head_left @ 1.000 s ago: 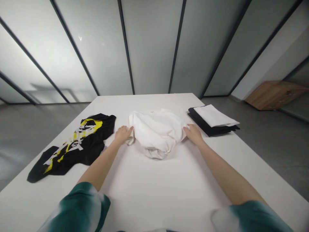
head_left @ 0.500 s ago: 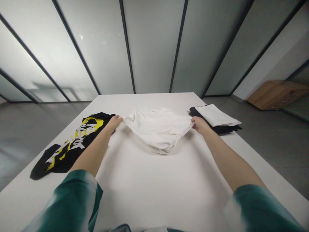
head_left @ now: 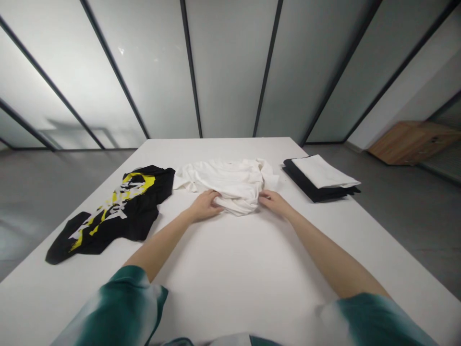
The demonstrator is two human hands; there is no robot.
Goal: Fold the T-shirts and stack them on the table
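A crumpled white T-shirt lies on the white table, spread toward the far side. My left hand grips its near edge on the left, fingers closed on the cloth. My right hand pinches the near edge on the right. Both arms reach forward from green and white sleeves.
A black T-shirt with a yellow and white print lies unfolded at the left. A folded stack, white garment on black, sits at the right edge. Glass wall panels stand beyond the table; a wooden box is on the floor at right.
The shirt was held up by its outer corners and has been laid down. Both hands came inward and nearer, taking hold of its near edge.
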